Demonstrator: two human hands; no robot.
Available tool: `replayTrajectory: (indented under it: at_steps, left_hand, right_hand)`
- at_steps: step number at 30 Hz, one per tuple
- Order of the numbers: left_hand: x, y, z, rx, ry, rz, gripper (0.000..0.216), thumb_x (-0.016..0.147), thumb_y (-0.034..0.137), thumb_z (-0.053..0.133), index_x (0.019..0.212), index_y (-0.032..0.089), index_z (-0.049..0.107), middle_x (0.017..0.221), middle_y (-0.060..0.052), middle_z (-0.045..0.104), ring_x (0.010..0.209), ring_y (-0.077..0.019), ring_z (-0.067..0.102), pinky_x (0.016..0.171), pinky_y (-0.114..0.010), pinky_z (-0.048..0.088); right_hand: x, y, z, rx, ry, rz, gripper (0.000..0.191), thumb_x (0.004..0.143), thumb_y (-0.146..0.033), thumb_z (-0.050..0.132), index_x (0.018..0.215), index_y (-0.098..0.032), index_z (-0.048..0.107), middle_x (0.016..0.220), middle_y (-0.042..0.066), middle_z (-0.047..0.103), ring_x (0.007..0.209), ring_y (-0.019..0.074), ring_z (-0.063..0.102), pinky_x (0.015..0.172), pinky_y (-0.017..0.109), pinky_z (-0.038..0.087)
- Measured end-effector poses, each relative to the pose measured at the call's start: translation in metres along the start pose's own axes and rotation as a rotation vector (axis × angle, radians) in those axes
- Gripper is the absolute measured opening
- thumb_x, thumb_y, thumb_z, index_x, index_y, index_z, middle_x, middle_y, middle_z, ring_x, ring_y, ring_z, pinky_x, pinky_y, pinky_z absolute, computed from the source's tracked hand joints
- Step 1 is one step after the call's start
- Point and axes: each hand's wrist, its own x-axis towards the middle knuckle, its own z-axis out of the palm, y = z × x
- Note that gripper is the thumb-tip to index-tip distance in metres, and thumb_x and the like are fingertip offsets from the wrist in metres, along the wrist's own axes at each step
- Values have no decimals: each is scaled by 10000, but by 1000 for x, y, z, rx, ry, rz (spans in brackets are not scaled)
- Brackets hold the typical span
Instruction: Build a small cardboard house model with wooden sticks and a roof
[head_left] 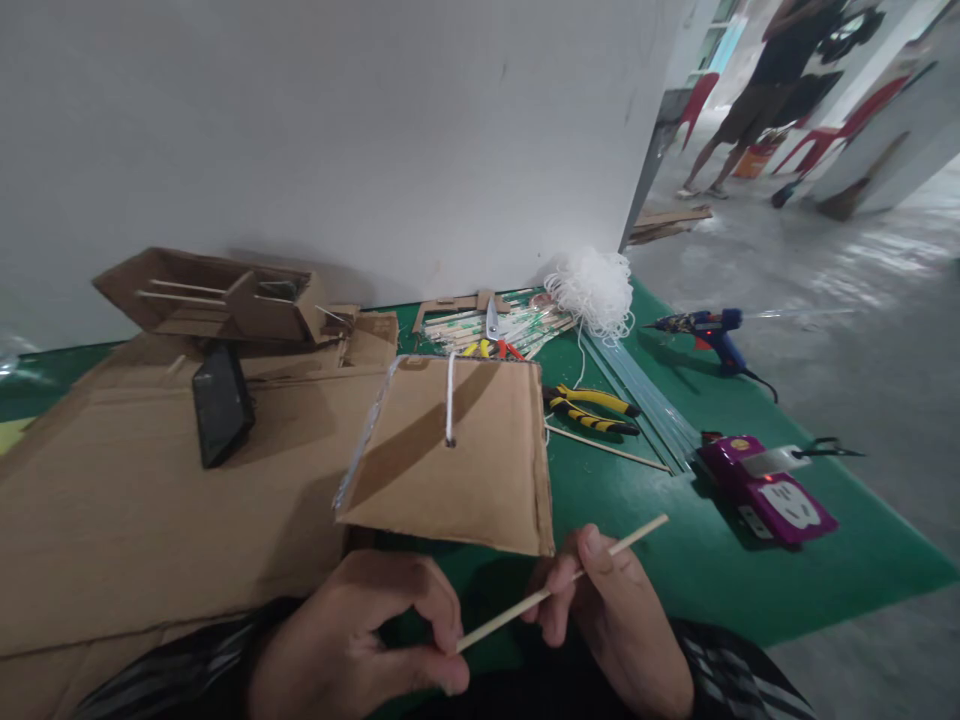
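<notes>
A thin wooden stick [502, 620] slants between my two hands at the front edge of the table. Its lower left end is pinched between the thumb and finger of my left hand [367, 630]. Further along, my right hand [611, 610] grips it with thumb and fingers, and the far end sticks out to the upper right. Just beyond my hands lies a cardboard piece [450, 490] with a white cord [450, 395] coming through a hole in its face.
Yellow-black pliers [596, 408], clear glue sticks [645, 400], white string [592, 290] and a purple power socket [765, 490] lie right. A blue glue gun [705, 335] stands behind. Left are a cardboard boat-like box [225, 300], a black phone-like slab [221, 405] and cardboard sheets [112, 500].
</notes>
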Motion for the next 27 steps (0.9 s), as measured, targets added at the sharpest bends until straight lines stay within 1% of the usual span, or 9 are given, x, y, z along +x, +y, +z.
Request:
replayTrajectory:
  at_steps: [3,7,11,15,19,22,27]
  left_hand:
    - [0,1,0,-38,-41,-16,198,792,266,792,741,171,626,721,13,735,633,-72,696,641,-111,523]
    - [-1,1,2,-83,-17,-37,206,797,270,786,719,168,624,726,3,736,627,-78,694,614,-121,523]
    - [-4,-3,2,-25,46,-68,221,750,301,827,780,181,644,729,28,733,637,-71,690,628,-111,515]
    - [-7,-8,1,35,2,-93,224,755,360,817,803,187,682,728,25,745,650,-88,694,628,-138,512]
    - [-8,-9,2,-79,-33,-127,202,759,323,817,784,175,682,750,4,760,666,-100,714,649,-149,532]
    - [-6,-7,4,-178,-26,-157,187,757,281,820,758,164,675,747,-13,765,651,-107,717,638,-157,546]
    - [-7,-6,5,-200,-31,-157,207,782,285,797,709,160,649,722,-18,756,642,-107,713,618,-158,542]
  right_hand:
    - [0,0,0,9,4,31,534,933,-616,523,693,-182,723,470,20,682,552,180,687,639,282,510]
    - [0,2,-1,29,-41,-1,513,946,-594,518,713,-189,731,494,19,700,543,174,688,615,270,512]
    - [0,3,-2,50,-47,-26,499,969,-558,500,729,-189,736,509,21,706,595,178,707,632,266,521]
    - [0,3,-1,68,-53,-30,494,974,-551,496,737,-189,736,508,20,707,609,181,715,633,268,523]
    - [0,2,-1,58,-59,-26,509,965,-570,499,724,-184,728,498,23,699,592,186,706,628,278,515]
    - [-1,2,-1,55,-64,-17,509,963,-575,500,723,-186,726,505,22,703,579,179,700,625,274,508]
    - [-1,2,-2,59,-73,-18,510,975,-565,483,727,-190,726,501,18,700,601,184,707,643,277,512]
